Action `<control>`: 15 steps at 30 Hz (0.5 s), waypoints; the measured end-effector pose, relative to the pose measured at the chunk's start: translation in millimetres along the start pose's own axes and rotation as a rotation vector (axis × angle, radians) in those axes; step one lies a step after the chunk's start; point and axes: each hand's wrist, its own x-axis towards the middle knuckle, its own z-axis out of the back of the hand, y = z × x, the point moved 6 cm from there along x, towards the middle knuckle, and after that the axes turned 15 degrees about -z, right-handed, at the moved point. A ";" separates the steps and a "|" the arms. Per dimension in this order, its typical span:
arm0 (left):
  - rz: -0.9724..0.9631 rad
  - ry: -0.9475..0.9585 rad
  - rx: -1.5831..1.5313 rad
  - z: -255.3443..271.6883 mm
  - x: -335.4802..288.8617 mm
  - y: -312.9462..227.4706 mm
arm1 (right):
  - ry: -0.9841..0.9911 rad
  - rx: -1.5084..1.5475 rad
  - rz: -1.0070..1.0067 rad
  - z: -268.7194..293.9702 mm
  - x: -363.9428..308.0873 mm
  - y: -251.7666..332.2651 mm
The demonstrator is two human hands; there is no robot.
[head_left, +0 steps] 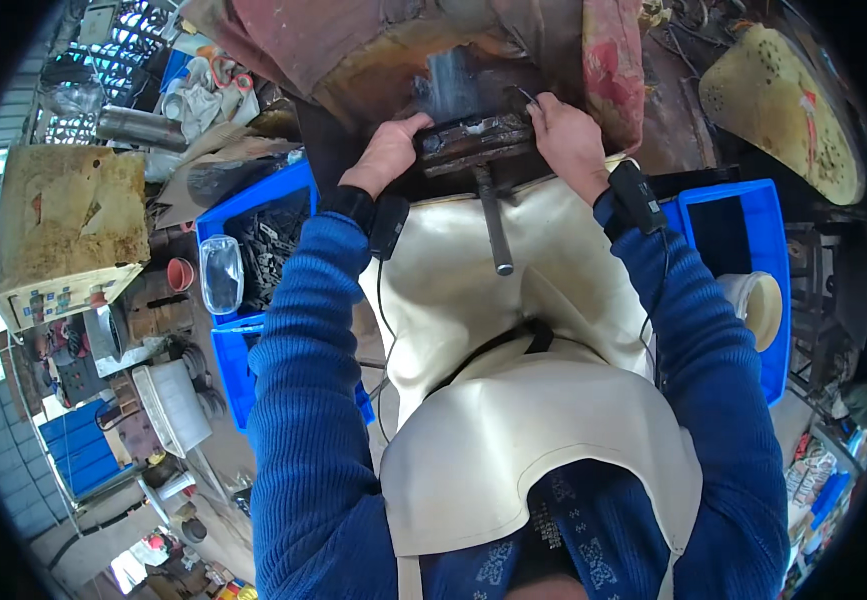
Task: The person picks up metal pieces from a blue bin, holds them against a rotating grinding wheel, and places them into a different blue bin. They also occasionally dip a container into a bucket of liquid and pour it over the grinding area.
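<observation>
A dark metal fixture like a vise point(478, 145) lies in front of me, with a round bar point(494, 225) pointing back toward my lap. Behind its jaw, a pale, wet-looking or blurred patch point(450, 85) shows. My left hand point(389, 154) is at the fixture's left end, fingers curled and closed; whatever they grip is hidden. At the right end, my right hand point(569, 142) pinches a small thin metal piece point(525, 95) that sticks out past the fingertips. Both wrists wear dark bands with a small black box.
Blue bins point(303, 190) stand at my left, one filled with dark metal parts point(275, 243) and a clear tub point(221, 275). Another blue bin point(775, 300) with a cream bucket point(759, 310) is at right. Reddish cloth point(613, 80) hangs around the work spot. A rusty box point(71, 235) stands far left.
</observation>
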 end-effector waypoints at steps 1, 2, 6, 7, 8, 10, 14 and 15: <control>0.009 0.018 0.015 -1.6 0.8 0.5 | 0.009 -0.007 -0.005 -0.2 -0.1 -0.2; -0.019 0.020 0.012 -2.8 2.6 -1.2 | 0.008 -0.003 0.003 0.3 -0.2 0.5; -0.061 0.068 0.111 -7.6 7.5 -2.8 | 0.000 -0.014 -0.012 1.6 -0.6 1.8; -0.074 0.081 0.117 -8.0 7.2 -2.7 | 0.006 -0.030 -0.022 1.3 -0.9 1.5; -0.088 0.092 0.122 -7.8 6.8 -2.3 | 0.005 -0.037 -0.018 1.4 -1.5 2.0; -0.107 0.102 0.128 -6.3 6.5 -0.8 | -0.012 -0.036 0.001 2.6 -1.3 3.2; -0.144 0.081 0.142 -4.6 4.8 -0.6 | 0.004 -0.047 0.024 1.0 -0.6 2.8; -0.143 0.095 0.135 -7.6 6.6 -0.1 | 0.008 -0.057 0.005 0.2 -0.5 0.9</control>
